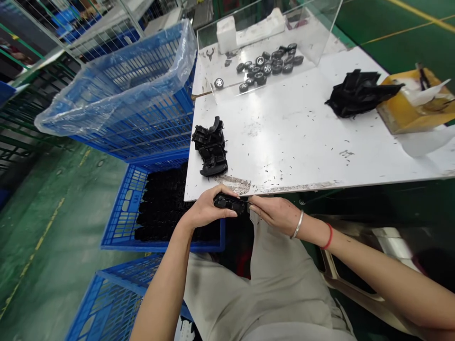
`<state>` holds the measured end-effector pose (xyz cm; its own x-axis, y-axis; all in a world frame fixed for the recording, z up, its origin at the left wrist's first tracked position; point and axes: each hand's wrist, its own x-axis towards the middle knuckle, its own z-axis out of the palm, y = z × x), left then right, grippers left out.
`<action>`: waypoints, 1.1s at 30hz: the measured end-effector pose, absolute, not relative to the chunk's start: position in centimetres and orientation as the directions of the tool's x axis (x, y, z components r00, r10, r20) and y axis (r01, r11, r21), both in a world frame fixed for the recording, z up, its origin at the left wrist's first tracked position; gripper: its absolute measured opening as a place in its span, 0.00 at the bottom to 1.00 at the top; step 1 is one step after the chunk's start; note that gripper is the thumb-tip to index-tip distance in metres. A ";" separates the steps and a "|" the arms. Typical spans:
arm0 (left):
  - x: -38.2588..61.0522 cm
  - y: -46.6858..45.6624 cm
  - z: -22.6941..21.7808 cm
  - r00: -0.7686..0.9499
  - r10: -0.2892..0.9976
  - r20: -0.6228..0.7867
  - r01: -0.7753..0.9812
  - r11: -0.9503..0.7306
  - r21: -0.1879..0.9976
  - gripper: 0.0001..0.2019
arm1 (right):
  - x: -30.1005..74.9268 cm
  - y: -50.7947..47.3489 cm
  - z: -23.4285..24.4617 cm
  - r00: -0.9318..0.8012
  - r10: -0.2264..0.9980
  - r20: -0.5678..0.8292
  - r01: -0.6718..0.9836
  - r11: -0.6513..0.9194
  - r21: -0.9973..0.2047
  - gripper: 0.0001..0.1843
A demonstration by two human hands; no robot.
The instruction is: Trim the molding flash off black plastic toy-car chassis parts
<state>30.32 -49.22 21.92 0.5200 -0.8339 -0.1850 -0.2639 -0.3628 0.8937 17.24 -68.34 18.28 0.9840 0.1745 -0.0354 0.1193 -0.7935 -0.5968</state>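
My left hand [209, 208] is closed around a black moulded plastic part [227, 202], thumb below and fingers above, just off the front edge of the table. At the part's right end, my right hand [272, 212] is closed in a pinch. A thin dark sliver shows between those fingertips and the part; what it is stays too small to tell. Nearby on the table's left corner lie several similar black plastic parts [211, 147] in a small pile.
Small black wheels [266, 66] lie behind a clear plastic panel on the white table [284, 123]. Black trimmings are scattered about. At right are a black part stack [357, 94] and a yellow box [414, 106]. Blue crates [121, 208] stand left, one filled with black parts.
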 end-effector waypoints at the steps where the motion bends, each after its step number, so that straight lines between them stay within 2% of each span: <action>1: 30.3 -49.2 21.9 0.516 -0.835 -0.191 -0.258 -0.365 0.895 0.21 | 17.3 -68.6 18.4 0.984 0.177 -0.037 0.120 -0.794 -0.596 0.15; 10: 30.3 -49.2 22.0 0.527 -0.821 -0.219 -0.219 -0.380 0.899 0.21 | 17.3 -69.0 18.4 0.970 0.203 -0.135 0.095 -0.824 -0.559 0.13; 15: 30.1 -49.3 21.8 0.548 -0.813 -0.199 -0.183 -0.348 0.919 0.21 | 17.8 -68.6 18.1 0.958 0.232 -0.169 0.067 -0.753 -0.654 0.11; 19: 30.1 -49.3 21.7 0.555 -0.811 -0.187 -0.172 -0.332 0.927 0.20 | 18.5 -68.2 18.2 0.955 0.256 -0.148 0.076 -0.697 -0.713 0.11; 26: 30.1 -49.3 21.6 0.533 -0.829 -0.172 -0.218 -0.331 0.918 0.20 | 17.3 -68.9 18.6 0.959 0.272 -0.085 0.128 -0.678 -0.724 0.12; 30: 29.4 -48.7 22.7 0.556 -0.817 -0.152 -0.251 -0.340 0.906 0.20 | 16.2 -70.2 19.6 0.983 0.184 -0.014 0.113 -0.658 -0.745 0.14; 33: 29.0 -47.5 24.3 0.652 -0.751 -0.108 -0.196 -0.305 0.932 0.21 | 16.1 -71.0 21.2 0.992 0.124 0.026 0.098 -0.621 -0.777 0.14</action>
